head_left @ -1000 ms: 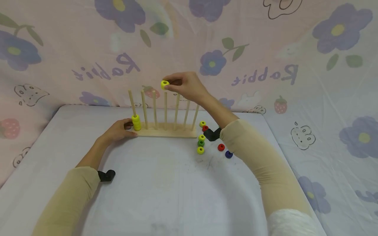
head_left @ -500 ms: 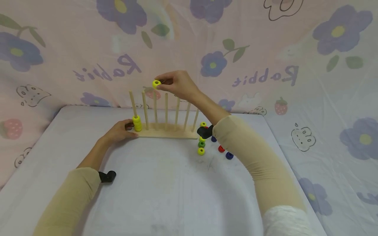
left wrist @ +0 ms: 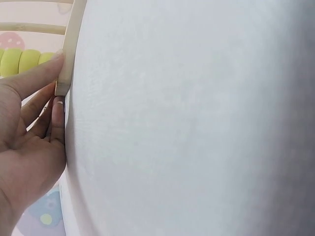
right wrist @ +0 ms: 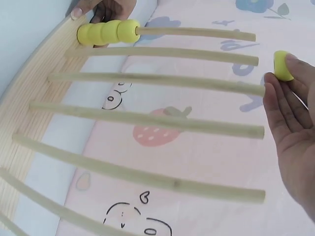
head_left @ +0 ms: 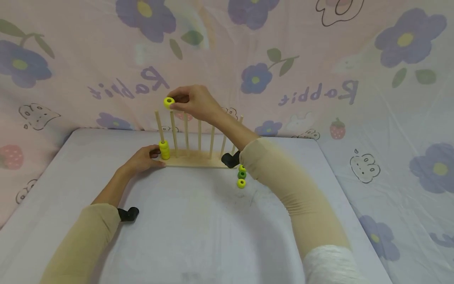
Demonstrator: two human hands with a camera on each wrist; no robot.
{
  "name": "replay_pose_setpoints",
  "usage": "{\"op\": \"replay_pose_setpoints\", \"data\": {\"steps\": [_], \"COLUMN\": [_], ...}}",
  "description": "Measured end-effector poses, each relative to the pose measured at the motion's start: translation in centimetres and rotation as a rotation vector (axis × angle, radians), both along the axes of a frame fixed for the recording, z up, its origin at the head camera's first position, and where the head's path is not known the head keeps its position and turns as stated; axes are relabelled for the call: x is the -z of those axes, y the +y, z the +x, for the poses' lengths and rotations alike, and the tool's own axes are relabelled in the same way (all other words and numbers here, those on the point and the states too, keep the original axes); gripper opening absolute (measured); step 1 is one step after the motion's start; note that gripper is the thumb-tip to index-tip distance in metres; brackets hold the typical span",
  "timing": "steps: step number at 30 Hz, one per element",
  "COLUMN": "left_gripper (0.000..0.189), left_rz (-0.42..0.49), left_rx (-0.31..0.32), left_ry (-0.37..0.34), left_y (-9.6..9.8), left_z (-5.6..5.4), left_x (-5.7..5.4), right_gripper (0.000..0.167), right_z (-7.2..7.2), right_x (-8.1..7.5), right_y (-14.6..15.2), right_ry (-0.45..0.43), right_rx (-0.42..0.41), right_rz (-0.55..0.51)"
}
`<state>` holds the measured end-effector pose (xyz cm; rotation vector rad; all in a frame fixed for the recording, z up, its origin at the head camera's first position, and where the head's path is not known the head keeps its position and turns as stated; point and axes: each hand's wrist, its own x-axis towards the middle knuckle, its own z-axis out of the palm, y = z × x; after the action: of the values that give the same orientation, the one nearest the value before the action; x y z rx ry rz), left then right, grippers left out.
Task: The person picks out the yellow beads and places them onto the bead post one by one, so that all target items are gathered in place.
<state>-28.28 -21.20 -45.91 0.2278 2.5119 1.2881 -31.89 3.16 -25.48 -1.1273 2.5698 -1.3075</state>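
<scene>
My right hand [head_left: 198, 101] pinches a yellow bead [head_left: 166, 105] between thumb and fingers. In the head view it is above the left-hand pegs of a wooden peg rack [head_left: 200, 161]; in the right wrist view the bead [right wrist: 280, 66] is beyond the tip of the second peg, apart from it. Several yellow beads [head_left: 164, 152] are stacked low on the leftmost peg [head_left: 159, 125]; the other pegs in sight are bare. My left hand [head_left: 140, 159] grips the left end of the rack's base [left wrist: 70, 54], its thumb on the base beside the stack.
Right of the rack on the white-covered table [head_left: 184, 221] lie a green bead [head_left: 242, 175] and a yellow bead [head_left: 241, 184], with another yellow one partly hidden by the right sleeve [head_left: 283, 185]. A printed cloth [head_left: 213, 51] hangs behind the table.
My right hand has carried the yellow bead leftward above the pegs, from the middle pegs towards the leftmost. The right forearm now hides the red and blue beads. My left hand has stayed put.
</scene>
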Motion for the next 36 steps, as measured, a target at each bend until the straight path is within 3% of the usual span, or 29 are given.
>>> {"op": "replay_pose_setpoints", "data": {"steps": [14,36], "left_gripper": [0.082,0.084], "left_rz": [-0.016,-0.007], "left_rx": [-0.004,0.003], "left_ry": [0.000,-0.011], "left_y": [0.2,0.0], "left_z": [0.4,0.1], "left_x": [-0.4,-0.4], "right_gripper": [0.031,0.032], "right_z": [-0.4,-0.4], "right_x": [0.6,1.4], "right_y": [-2.1,-3.4], "right_ry": [0.036,0.044], "right_rx": [-0.047,-0.044], "right_rz": [0.046,0.152]}}
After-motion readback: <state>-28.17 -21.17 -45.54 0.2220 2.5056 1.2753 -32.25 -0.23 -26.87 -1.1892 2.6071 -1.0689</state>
